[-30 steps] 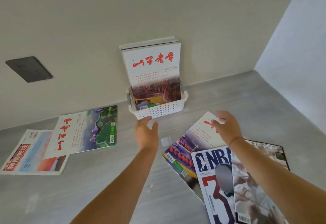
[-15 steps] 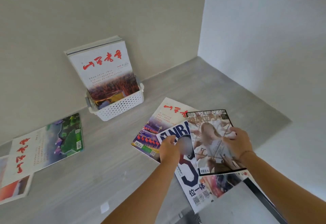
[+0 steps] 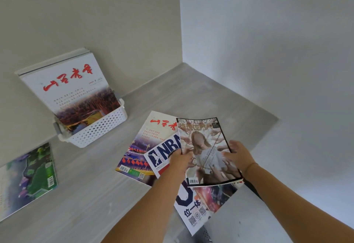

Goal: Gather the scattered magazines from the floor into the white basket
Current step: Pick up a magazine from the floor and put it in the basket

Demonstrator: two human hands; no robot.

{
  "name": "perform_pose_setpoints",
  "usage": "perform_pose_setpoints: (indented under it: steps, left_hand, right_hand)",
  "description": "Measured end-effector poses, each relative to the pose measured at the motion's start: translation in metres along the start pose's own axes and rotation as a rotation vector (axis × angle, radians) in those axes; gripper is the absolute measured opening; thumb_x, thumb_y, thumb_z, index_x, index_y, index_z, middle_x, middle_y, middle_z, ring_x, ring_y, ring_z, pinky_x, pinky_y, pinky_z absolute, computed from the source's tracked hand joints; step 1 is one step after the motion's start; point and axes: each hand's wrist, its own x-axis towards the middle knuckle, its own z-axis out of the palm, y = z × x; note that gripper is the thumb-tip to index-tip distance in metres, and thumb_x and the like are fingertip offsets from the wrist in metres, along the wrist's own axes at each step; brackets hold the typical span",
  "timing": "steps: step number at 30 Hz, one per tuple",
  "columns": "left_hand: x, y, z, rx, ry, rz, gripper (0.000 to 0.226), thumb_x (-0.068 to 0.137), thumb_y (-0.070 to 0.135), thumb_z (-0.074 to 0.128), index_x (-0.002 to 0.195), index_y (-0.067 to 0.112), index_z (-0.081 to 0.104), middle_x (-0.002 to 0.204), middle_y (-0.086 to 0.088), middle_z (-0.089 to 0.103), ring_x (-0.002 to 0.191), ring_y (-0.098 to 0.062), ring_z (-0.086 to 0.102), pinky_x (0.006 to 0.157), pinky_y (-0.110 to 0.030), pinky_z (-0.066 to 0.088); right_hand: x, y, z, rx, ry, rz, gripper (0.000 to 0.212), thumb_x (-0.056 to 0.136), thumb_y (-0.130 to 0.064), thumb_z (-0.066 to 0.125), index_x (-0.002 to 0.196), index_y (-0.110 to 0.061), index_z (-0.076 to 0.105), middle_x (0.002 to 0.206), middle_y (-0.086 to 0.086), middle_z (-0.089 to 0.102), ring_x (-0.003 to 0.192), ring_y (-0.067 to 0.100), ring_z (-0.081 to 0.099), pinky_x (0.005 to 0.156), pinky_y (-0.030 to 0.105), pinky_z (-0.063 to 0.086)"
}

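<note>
Both hands hold a magazine with a pale-haired figure on its cover (image 3: 206, 143), lifted off the floor. My left hand (image 3: 180, 161) grips its left edge and my right hand (image 3: 238, 155) grips its right edge. Under it lie an NBA magazine (image 3: 166, 153) and a white magazine with red script (image 3: 149, 145) on the grey floor. The white basket (image 3: 99, 129) stands against the wall at the left, with several magazines (image 3: 65, 87) upright in it. Another magazine with a green cover (image 3: 28, 177) lies at the far left.
The spot is a room corner: a beige wall behind the basket and a white wall (image 3: 268, 51) at the right. Bare grey floor (image 3: 92, 195) stretches between the basket and my arms. A dark object (image 3: 252, 190) lies under my right forearm.
The view has swung further right and closer. The magazine with the pale-haired figure has risen off the pile, with both hands now gripping its edges.
</note>
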Motion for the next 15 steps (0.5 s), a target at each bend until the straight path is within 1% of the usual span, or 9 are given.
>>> perform_pose_setpoints:
  steps: [1, 2, 3, 4, 6, 7, 9, 12, 15]
  left_hand:
    - [0.001, -0.001, -0.001, 0.030, -0.028, 0.023, 0.020, 0.088, 0.008, 0.058, 0.108, 0.009, 0.059, 0.097, -0.010, 0.063, 0.070, -0.015, 0.060, 0.055, -0.024, 0.053]
    - [0.000, 0.000, -0.004, 0.057, -0.034, 0.063, 0.022, 0.088, 0.008, 0.056, 0.111, 0.010, 0.058, 0.102, -0.010, 0.062, 0.076, -0.016, 0.060, 0.064, -0.027, 0.054]
    - [0.003, -0.001, -0.008, 0.074, -0.032, 0.109, 0.019, 0.089, 0.009, 0.055, 0.108, 0.012, 0.059, 0.101, -0.010, 0.062, 0.078, -0.016, 0.059, 0.071, -0.030, 0.054]
    - [0.004, 0.000, -0.012, 0.080, -0.039, 0.147, 0.015, 0.089, 0.009, 0.055, 0.103, 0.014, 0.060, 0.097, -0.009, 0.062, 0.077, -0.015, 0.058, 0.073, -0.031, 0.052]
    - [0.004, 0.008, -0.023, 0.071, -0.061, 0.206, 0.014, 0.089, 0.010, 0.055, 0.101, 0.015, 0.061, 0.090, -0.004, 0.061, 0.074, -0.011, 0.057, 0.066, -0.023, 0.051]
    - [0.004, 0.014, -0.029, 0.048, -0.071, 0.230, 0.017, 0.090, 0.010, 0.055, 0.105, 0.015, 0.061, 0.088, -0.002, 0.061, 0.075, -0.010, 0.057, 0.062, -0.019, 0.051]
    - [0.003, 0.027, -0.041, 0.005, -0.083, 0.257, 0.020, 0.090, 0.009, 0.055, 0.109, 0.014, 0.062, 0.091, -0.002, 0.063, 0.078, -0.009, 0.058, 0.057, -0.015, 0.050]
    - [0.003, 0.047, -0.066, -0.024, -0.062, 0.288, 0.020, 0.090, 0.011, 0.057, 0.109, 0.014, 0.062, 0.096, -0.004, 0.065, 0.082, -0.011, 0.060, 0.059, -0.016, 0.050]
    - [0.002, 0.064, -0.097, -0.039, 0.012, 0.310, 0.018, 0.089, 0.011, 0.058, 0.106, 0.014, 0.063, 0.095, -0.003, 0.066, 0.084, -0.012, 0.061, 0.064, -0.019, 0.050]
  right_hand:
    - [0.001, 0.001, 0.002, 0.014, -0.008, 0.020, 0.033, 0.083, -0.002, 0.062, 0.113, -0.010, 0.051, 0.107, 0.007, 0.064, 0.106, 0.034, 0.060, 0.093, 0.038, 0.049]
    - [0.002, 0.000, 0.003, 0.026, -0.020, 0.034, 0.039, 0.083, -0.002, 0.062, 0.119, -0.008, 0.048, 0.106, 0.005, 0.063, 0.106, 0.033, 0.060, 0.090, 0.038, 0.051]
    - [0.004, -0.001, 0.004, 0.032, -0.032, 0.039, 0.041, 0.083, -0.003, 0.063, 0.120, -0.008, 0.047, 0.104, 0.003, 0.062, 0.101, 0.030, 0.061, 0.083, 0.034, 0.053]
    - [0.006, -0.002, 0.006, 0.028, -0.049, 0.037, 0.040, 0.083, -0.004, 0.063, 0.120, -0.006, 0.047, 0.103, 0.001, 0.061, 0.097, 0.026, 0.061, 0.078, 0.028, 0.053]
    - [0.012, -0.008, 0.007, 0.023, -0.100, 0.010, 0.035, 0.083, -0.006, 0.062, 0.116, -0.001, 0.052, 0.108, 0.003, 0.065, 0.093, 0.022, 0.064, 0.079, 0.026, 0.053]
    - [0.015, -0.013, 0.009, 0.038, -0.125, -0.004, 0.031, 0.083, -0.006, 0.062, 0.114, -0.002, 0.054, 0.107, 0.005, 0.068, 0.091, 0.019, 0.065, 0.076, 0.023, 0.053]
    - [0.019, -0.027, 0.014, 0.095, -0.171, -0.020, 0.027, 0.083, -0.006, 0.062, 0.110, -0.008, 0.057, 0.099, 0.002, 0.069, 0.084, 0.011, 0.064, 0.067, 0.016, 0.049]
    - [0.026, -0.055, 0.025, 0.111, -0.239, -0.058, 0.021, 0.084, -0.005, 0.062, 0.102, -0.015, 0.060, 0.093, -0.001, 0.067, 0.079, 0.008, 0.062, 0.062, 0.014, 0.048]
    - [0.034, -0.084, 0.043, 0.062, -0.297, -0.116, 0.018, 0.084, -0.003, 0.060, 0.097, -0.013, 0.067, 0.081, 0.000, 0.068, 0.067, 0.011, 0.059, 0.056, 0.013, 0.052]
